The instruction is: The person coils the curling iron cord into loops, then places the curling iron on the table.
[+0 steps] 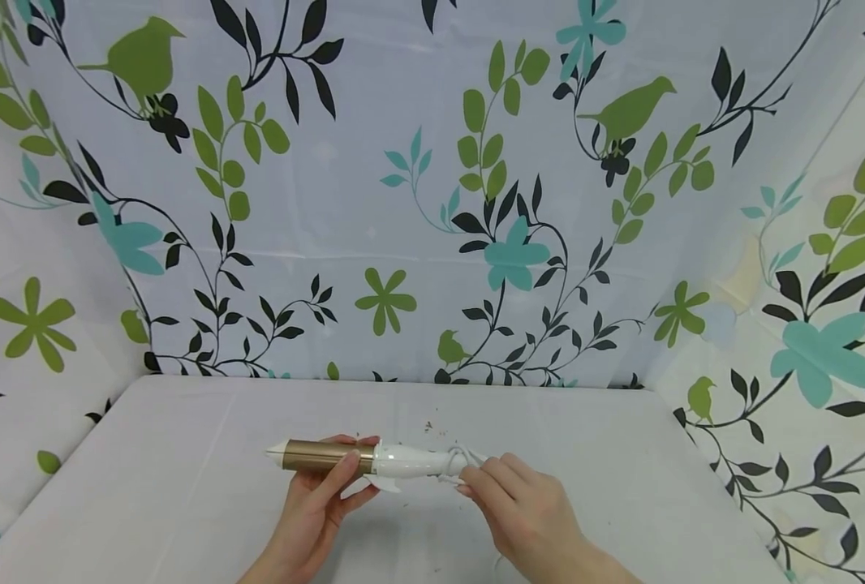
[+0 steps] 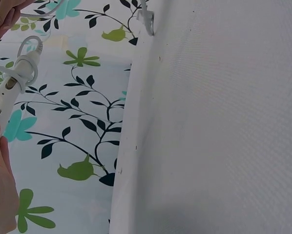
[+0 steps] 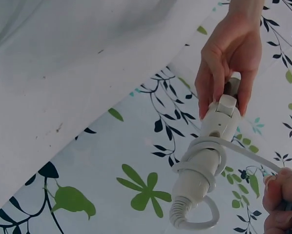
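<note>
A curling iron with a gold barrel (image 1: 323,457) and a glossy white handle (image 1: 410,461) lies crosswise over the table, white tip to the left. My left hand (image 1: 316,503) grips it around the barrel near the handle, thumb on the near side. White cord (image 3: 253,157) leaves the handle's end, loops back and winds around the handle in a few turns. At the right, my right hand (image 1: 527,507) pinches the cord between thumb and fingers, drawing a stretch out from the handle. In the right wrist view the clamp lever (image 3: 227,104) shows beside the left fingertips.
Beneath both hands is a white-covered table (image 1: 206,454), with small dark specks (image 1: 428,426) behind the iron. A patterned curtain (image 1: 345,203) with birds and leaves encloses the back and sides. Part of the cord (image 2: 145,14) hangs down near the table in the left wrist view.
</note>
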The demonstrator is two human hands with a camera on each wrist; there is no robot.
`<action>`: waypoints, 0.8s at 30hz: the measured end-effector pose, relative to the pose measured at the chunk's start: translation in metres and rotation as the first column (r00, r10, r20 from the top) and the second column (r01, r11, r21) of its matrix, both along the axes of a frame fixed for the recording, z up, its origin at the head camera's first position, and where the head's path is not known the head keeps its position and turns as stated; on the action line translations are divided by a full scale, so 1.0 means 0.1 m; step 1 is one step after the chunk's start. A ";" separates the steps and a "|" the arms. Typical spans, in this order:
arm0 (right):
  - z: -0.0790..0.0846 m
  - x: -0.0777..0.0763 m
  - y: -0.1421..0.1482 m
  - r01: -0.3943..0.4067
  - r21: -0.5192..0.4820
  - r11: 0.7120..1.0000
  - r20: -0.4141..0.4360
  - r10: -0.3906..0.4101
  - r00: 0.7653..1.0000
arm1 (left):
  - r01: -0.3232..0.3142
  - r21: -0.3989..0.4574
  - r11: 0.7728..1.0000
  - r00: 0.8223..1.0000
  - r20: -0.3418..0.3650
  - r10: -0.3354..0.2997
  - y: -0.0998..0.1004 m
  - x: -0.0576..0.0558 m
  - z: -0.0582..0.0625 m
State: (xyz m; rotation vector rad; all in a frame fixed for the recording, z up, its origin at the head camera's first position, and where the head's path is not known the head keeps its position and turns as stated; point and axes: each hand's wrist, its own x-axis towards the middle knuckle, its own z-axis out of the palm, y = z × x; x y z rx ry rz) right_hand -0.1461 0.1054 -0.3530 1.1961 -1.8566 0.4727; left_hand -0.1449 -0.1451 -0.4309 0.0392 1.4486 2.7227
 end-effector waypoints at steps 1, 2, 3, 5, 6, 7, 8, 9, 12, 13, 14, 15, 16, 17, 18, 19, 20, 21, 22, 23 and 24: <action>0.01 -0.01 0.00 0.004 -0.001 1.000 -0.007 -0.004 1.000 | -0.001 0.000 1.000 1.000 -0.003 0.001 0.00 0.00 0.00; 0.02 -0.03 0.00 0.011 -0.002 1.000 -0.014 -0.011 1.000 | -0.001 0.001 1.000 1.000 -0.005 0.001 0.00 0.00 0.00; 0.04 -0.04 0.00 0.011 -0.007 1.000 -0.030 -0.011 0.999 | -0.001 -0.001 1.000 1.000 -0.009 0.001 0.00 0.00 -0.01; 0.06 -0.08 0.00 0.014 -0.014 1.000 -0.050 -0.014 0.999 | -0.003 -0.006 1.000 1.000 -0.011 0.003 0.01 0.01 -0.01; 0.07 -0.10 0.00 0.015 -0.018 1.000 -0.055 -0.016 0.998 | -0.008 -0.009 1.000 1.000 -0.010 0.008 0.01 0.01 -0.01; 0.07 -0.12 0.00 0.015 -0.021 1.000 -0.061 -0.017 0.998 | -0.013 -0.013 1.000 1.000 -0.006 0.012 0.01 0.01 -0.01; 0.08 -0.14 0.00 0.016 -0.025 1.000 -0.065 -0.017 0.998 | -0.018 -0.016 1.000 1.000 -0.001 0.018 0.01 0.01 -0.01; 0.08 -0.16 0.00 0.014 -0.031 0.999 -0.070 -0.016 0.997 | -0.023 -0.019 1.000 1.000 0.005 0.023 0.02 0.01 0.00; 0.07 -0.22 0.01 0.031 -0.047 0.998 -0.063 -0.034 0.997 | -0.034 -0.031 0.999 0.999 0.016 0.035 0.02 0.01 0.00; 0.06 -0.24 0.01 0.031 -0.055 0.998 -0.063 -0.035 0.997 | -0.035 -0.034 0.999 0.999 0.016 0.035 0.03 0.01 0.00; 0.05 -0.27 0.02 0.037 -0.063 0.997 -0.060 -0.040 0.997 | -0.035 -0.034 0.999 0.999 0.017 0.035 0.03 0.01 0.00; 0.04 -0.29 0.03 0.044 -0.070 0.997 -0.054 -0.048 0.997 | -0.033 -0.035 0.999 0.999 0.013 0.034 0.02 0.01 0.00; 0.03 -0.32 0.03 0.050 -0.077 0.996 -0.049 -0.054 0.997 | -0.033 -0.034 0.999 0.999 0.008 0.034 0.02 0.01 0.00; 0.01 -0.35 0.04 0.060 -0.084 0.995 -0.041 -0.063 0.997 | -0.032 -0.031 0.999 0.999 0.001 0.032 0.02 0.01 0.00; 0.00 -0.38 0.04 0.069 -0.091 0.993 -0.033 -0.072 0.997 | -0.031 -0.028 0.999 1.000 -0.004 0.031 0.02 0.01 -0.01; -0.01 -0.41 0.05 0.080 -0.098 0.992 -0.024 -0.082 0.996 | -0.031 -0.026 0.999 0.999 -0.009 0.031 0.01 0.01 -0.01; -0.01 -0.43 0.06 0.097 -0.103 0.990 -0.009 -0.099 0.995 | -0.031 -0.023 0.999 0.999 -0.014 0.031 0.01 0.01 -0.01; -0.02 -0.46 0.06 0.112 -0.108 0.988 0.006 -0.112 0.994 | -0.031 -0.022 0.999 0.999 -0.018 0.030 0.00 0.01 -0.01; -0.03 -0.49 0.06 0.123 -0.112 0.986 0.020 -0.122 0.992 | -0.030 -0.022 0.999 0.999 -0.022 0.029 0.00 0.00 -0.02; -0.03 -0.51 0.06 0.133 -0.115 0.984 0.038 -0.130 0.991 | -0.031 -0.022 0.999 0.999 -0.026 0.030 0.00 0.00 -0.02; -0.03 -0.54 0.06 0.137 -0.118 0.984 0.055 -0.131 0.990 | -0.031 -0.022 0.999 0.999 -0.029 0.031 0.00 0.00 -0.02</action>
